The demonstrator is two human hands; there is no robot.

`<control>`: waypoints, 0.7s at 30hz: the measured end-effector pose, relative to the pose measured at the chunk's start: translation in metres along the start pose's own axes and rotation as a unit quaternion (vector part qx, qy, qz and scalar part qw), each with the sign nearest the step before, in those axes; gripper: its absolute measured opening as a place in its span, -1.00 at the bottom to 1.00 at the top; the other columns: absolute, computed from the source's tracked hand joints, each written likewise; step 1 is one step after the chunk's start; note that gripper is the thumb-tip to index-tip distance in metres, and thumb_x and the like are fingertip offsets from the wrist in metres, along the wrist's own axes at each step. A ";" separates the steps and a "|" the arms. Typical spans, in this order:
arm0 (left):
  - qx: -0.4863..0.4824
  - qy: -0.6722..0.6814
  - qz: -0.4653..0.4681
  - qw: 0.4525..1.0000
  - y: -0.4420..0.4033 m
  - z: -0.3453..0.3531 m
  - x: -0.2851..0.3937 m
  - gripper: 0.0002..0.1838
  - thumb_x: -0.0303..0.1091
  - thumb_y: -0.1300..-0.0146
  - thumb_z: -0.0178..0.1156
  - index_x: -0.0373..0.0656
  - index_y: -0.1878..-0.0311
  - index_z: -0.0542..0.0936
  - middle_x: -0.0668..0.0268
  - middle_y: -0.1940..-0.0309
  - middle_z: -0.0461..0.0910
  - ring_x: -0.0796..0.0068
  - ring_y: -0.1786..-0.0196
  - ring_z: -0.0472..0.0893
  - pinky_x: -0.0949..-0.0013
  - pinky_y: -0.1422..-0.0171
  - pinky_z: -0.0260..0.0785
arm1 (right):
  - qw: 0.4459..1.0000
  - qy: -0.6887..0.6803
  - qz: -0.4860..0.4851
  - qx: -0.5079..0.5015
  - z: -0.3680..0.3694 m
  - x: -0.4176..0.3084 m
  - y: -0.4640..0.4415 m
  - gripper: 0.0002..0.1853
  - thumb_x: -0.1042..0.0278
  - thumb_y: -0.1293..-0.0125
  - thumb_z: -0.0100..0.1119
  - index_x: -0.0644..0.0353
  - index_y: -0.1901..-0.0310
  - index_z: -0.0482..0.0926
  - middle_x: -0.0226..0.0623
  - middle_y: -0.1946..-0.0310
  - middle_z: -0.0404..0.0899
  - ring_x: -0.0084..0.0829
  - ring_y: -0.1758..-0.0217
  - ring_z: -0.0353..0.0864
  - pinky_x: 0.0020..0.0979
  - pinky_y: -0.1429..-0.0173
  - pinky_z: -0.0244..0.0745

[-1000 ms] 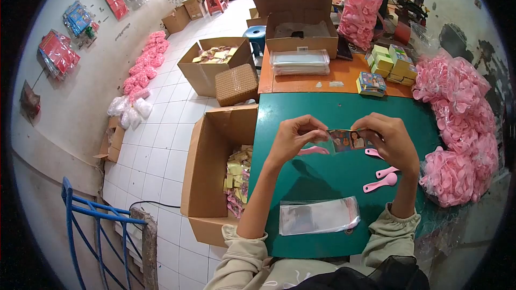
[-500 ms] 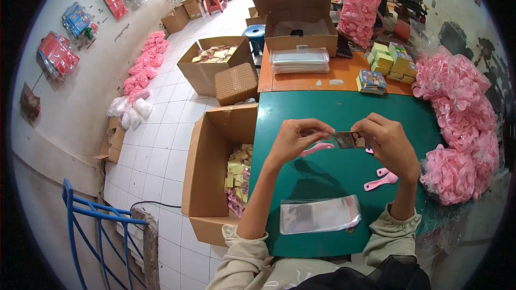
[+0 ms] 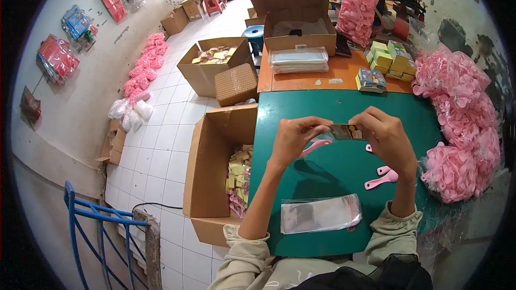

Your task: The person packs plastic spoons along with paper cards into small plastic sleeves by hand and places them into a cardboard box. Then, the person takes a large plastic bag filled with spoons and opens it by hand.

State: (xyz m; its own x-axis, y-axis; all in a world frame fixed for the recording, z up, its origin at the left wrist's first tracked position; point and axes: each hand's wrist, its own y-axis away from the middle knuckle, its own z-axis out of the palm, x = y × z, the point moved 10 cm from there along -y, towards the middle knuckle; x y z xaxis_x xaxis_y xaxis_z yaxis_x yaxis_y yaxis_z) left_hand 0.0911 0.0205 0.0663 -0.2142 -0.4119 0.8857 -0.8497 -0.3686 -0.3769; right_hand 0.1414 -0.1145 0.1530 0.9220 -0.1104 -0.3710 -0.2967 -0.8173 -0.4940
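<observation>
Head view: left hand and right hand pinch a card above the green table, floor white-tiled.

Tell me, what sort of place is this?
Probably a small packing workshop: there are bulging bags of pink pieces along a green table, flat clear sleeves stacked on it, and an open carton holding small packets.

Pink spoon, green tbl, dk card w/ prob. multicol. print
</observation>
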 end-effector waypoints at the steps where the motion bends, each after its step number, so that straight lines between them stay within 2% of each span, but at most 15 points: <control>1: -0.001 0.002 -0.003 1.000 0.000 0.000 0.001 -0.83 -0.43 -0.13 0.28 -0.20 0.19 0.69 0.28 0.38 0.70 0.62 0.33 0.66 0.52 0.26 0.51 | 1.000 0.001 0.001 -0.008 0.001 0.001 0.000 -0.79 0.70 -0.05 0.13 0.23 0.27 0.55 -0.23 0.41 0.50 -0.22 0.40 0.58 -0.30 0.35 0.49; 3: -0.004 0.005 -0.009 1.000 0.000 -0.001 0.001 -0.83 -0.41 -0.12 0.29 -0.20 0.22 0.70 0.31 0.36 0.70 0.66 0.32 0.64 0.52 0.23 0.53 | 1.000 0.002 0.003 -0.024 0.003 0.001 -0.001 -0.78 0.70 -0.04 0.12 0.22 0.26 0.54 -0.22 0.40 0.50 -0.20 0.40 0.58 -0.29 0.34 0.50; 6: 0.001 -0.004 0.052 0.999 0.001 0.005 0.009 -0.83 -0.41 -0.09 0.30 -0.19 0.22 0.70 0.29 0.35 0.70 0.61 0.36 0.66 0.50 0.27 0.52 | 0.998 0.061 -0.003 -0.017 0.007 -0.002 0.002 -0.78 0.70 -0.04 0.12 0.22 0.25 0.54 -0.22 0.40 0.51 -0.19 0.39 0.58 -0.28 0.34 0.50; 9: 0.000 -0.089 0.115 0.989 0.003 0.008 0.024 -0.82 -0.43 -0.08 0.30 -0.18 0.22 0.70 0.28 0.37 0.70 0.56 0.37 0.67 0.50 0.29 0.53 | 0.997 0.067 0.000 -0.035 0.012 -0.003 0.003 -0.77 0.70 -0.04 0.13 0.22 0.24 0.55 -0.22 0.40 0.51 -0.19 0.38 0.59 -0.30 0.33 0.51; 12: 0.007 -0.088 0.134 0.987 0.005 0.006 0.031 -0.78 -0.46 -0.06 0.30 -0.17 0.17 0.69 0.26 0.39 0.70 0.52 0.38 0.68 0.51 0.28 0.54 | 0.999 0.007 -0.011 -0.043 0.013 -0.003 0.002 -0.77 0.69 -0.05 0.14 0.22 0.24 0.55 -0.23 0.39 0.52 -0.20 0.37 0.59 -0.31 0.32 0.51; 15: 0.023 -0.057 0.137 0.989 0.005 0.001 0.021 -0.77 -0.47 -0.08 0.29 -0.18 0.15 0.67 0.24 0.41 0.69 0.55 0.39 0.68 0.52 0.28 0.55 | 0.999 -0.029 -0.016 -0.024 0.006 -0.009 0.000 -0.80 0.68 -0.07 0.14 0.22 0.25 0.56 -0.23 0.39 0.54 -0.22 0.36 0.60 -0.32 0.33 0.51; 18: 0.020 -0.038 0.091 0.995 0.003 -0.003 0.002 -0.81 -0.49 -0.10 0.28 -0.22 0.17 0.66 0.26 0.45 0.69 0.56 0.40 0.68 0.52 0.27 0.55 | 0.999 -0.039 -0.008 -0.032 0.005 -0.003 0.001 -0.85 0.60 -0.10 0.12 0.23 0.25 0.53 -0.19 0.36 0.53 -0.14 0.36 0.59 -0.26 0.32 0.48; 21: 0.026 0.048 0.048 0.997 0.002 -0.005 -0.010 -0.86 -0.51 -0.13 0.25 -0.27 0.22 0.66 0.28 0.50 0.68 0.58 0.38 0.67 0.51 0.24 0.56 | 0.997 -0.062 -0.012 -0.040 0.003 -0.001 -0.002 -0.88 0.59 -0.13 0.10 0.24 0.27 0.53 -0.18 0.38 0.53 -0.12 0.36 0.58 -0.26 0.31 0.47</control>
State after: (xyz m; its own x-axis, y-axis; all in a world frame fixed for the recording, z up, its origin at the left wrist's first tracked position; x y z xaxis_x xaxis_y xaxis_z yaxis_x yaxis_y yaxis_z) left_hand 0.0888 0.0275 0.0582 -0.3408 -0.3663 0.8658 -0.7972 -0.3755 -0.4726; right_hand 0.1400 -0.1107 0.1517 0.8893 -0.0225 -0.4568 -0.2484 -0.8624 -0.4411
